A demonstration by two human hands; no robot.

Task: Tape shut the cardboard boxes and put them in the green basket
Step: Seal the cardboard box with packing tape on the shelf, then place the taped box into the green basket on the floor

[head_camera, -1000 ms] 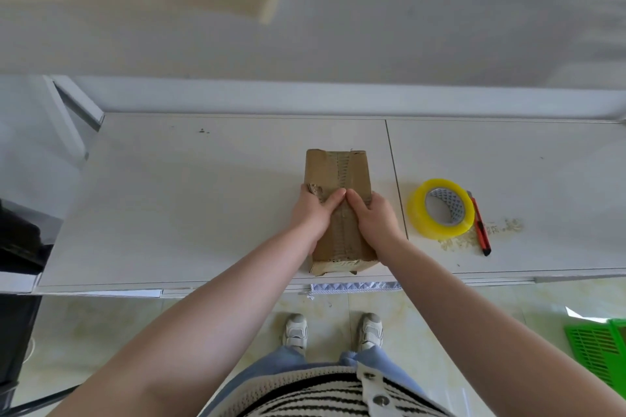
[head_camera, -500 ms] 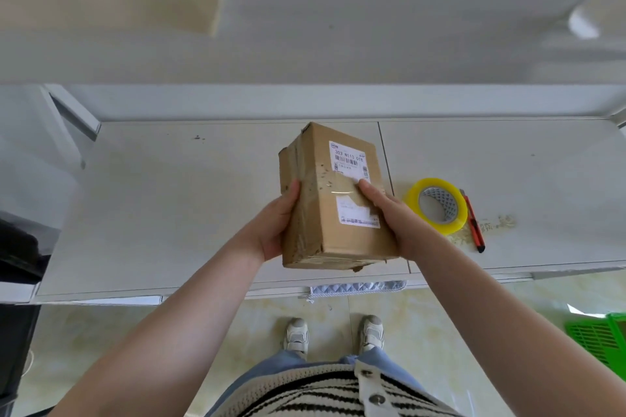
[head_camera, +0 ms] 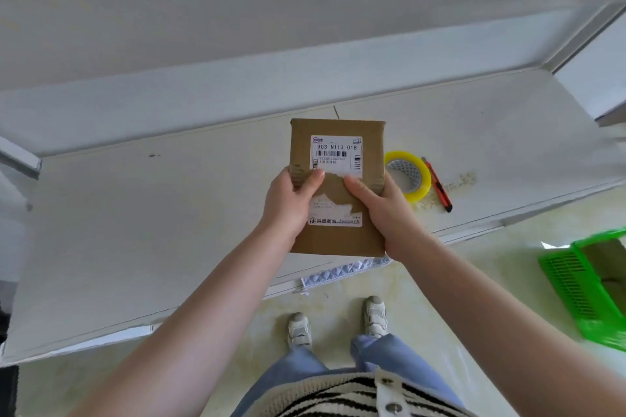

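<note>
Left hand (head_camera: 288, 210) and right hand (head_camera: 382, 210) grip the cardboard box (head_camera: 338, 237); its torn label (head_camera: 336, 154) reads "303 N113 018".

Both hands got the box (head_camera: 338, 186) up off the table (head_camera: 135, 213), left hand (head_camera: 288, 210) and right hand (head_camera: 382, 210) gripping its sides, thumbs on the torn label. Tape roll (head_camera: 408, 176) and red cutter (head_camera: 438, 184) lie on the table beside it. Green basket (head_camera: 576, 284) sits on the floor, right.
</note>
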